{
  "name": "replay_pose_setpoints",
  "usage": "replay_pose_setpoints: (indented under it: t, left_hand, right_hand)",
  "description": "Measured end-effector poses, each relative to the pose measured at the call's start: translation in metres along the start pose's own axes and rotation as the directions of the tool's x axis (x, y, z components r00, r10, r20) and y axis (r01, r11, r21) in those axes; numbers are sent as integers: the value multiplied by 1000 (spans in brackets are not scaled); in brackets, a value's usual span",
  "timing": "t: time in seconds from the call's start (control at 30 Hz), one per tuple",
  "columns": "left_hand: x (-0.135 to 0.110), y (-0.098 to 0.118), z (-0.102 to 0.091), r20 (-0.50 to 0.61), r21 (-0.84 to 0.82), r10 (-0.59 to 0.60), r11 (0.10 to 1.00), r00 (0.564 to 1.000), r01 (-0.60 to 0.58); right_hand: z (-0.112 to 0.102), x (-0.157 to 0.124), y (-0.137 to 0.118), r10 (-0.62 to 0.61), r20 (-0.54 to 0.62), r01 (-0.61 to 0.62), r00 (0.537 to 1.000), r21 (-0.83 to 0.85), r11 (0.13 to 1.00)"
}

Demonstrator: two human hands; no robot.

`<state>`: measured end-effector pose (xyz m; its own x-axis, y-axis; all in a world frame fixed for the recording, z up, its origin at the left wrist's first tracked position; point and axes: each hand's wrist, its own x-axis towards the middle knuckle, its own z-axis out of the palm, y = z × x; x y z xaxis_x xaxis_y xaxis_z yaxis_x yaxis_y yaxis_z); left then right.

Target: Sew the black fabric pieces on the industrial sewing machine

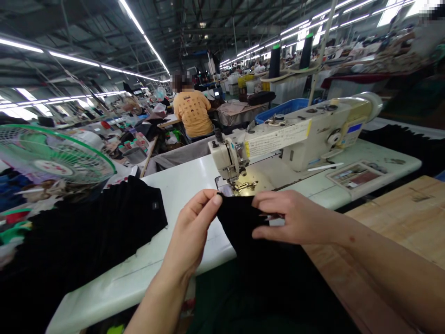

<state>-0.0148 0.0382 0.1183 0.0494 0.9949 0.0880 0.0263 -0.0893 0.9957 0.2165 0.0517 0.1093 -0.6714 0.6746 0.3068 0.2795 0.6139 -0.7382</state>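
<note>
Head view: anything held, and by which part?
Yes: black fabric piece, by its top edge. The left hand pinches the corner with thumb and forefinger; the right hand grips alongside.

One head-worn camera looks forward and down from just in front of the sewing machine (295,139). It is near enough that the left hand (194,227) and right hand (295,218), holding black fabric (243,227) before the machine, fill the lower middle. Behind the machine the wide, tilted view takes in the factory hall (194,41).

Left hand (193,227) pinched, thumb against forefinger; right hand (295,215) palm-down, fingers (269,197) stretched leftward.
</note>
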Motion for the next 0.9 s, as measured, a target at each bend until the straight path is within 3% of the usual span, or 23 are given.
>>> replay_pose_setpoints:
  t: [0.07, 0.1, 0.2, 0.3, 0.4, 0.47, 0.53, 0.63, 0.7, 0.8, 0.9]
  left_hand:
    - [4, -4, -5, -84, 50, 58, 997, 995, -54]
    - [4, -7, -5, -124, 102, 103, 991, 987, -90]
    - [3, -15, 3, -167, 326, 263, 924, 950, -198]
    - [-3, -22, 16, -110, 522, 426, 793, 898, -312]
    - [-5, -26, 20, -102, 615, 556, 687, 825, -387]
    - [-4, -27, 18, -128, 620, 581, 680, 803, -393]
    - [-1, -28, 16, -158, 594, 559, 712, 814, -374]
    - [2, -29, 13, -192, 556, 508, 761, 840, -333]
    - [4, -30, 12, -213, 548, 497, 773, 841, -318]
    - [5, -33, 10, -216, 513, 478, 797, 852, -317]
    - [3, -33, 13, -145, 428, 427, 840, 893, -332]
  right_hand:
    - [-1, 3, -1, -69, -139, 51, 988, -126, 991]
    - [-2, 4, -2, -70, -136, 55, 988, -110, 992]
    - [-1, 9, -5, 65, 30, -66, 997, 34, 997]
    - [2, 17, -6, 188, 221, -223, 957, 146, 964]
    - [2, 22, -2, 118, 384, -282, 916, 404, 871]
    - [0, 22, 1, 84, 390, -302, 917, 541, 785]
    - [-1, 21, 3, 108, 356, -297, 928, 534, 792]
    - [-1, 20, 6, 193, 275, -279, 942, 317, 907]
    - [-1, 18, 7, 223, 235, -284, 946, 268, 921]
    - [-4, 14, 8, 164, 336, -314, 928, 464, 828]
    - [-3, 14, 7, 57, 528, -425, 847, 608, 670]
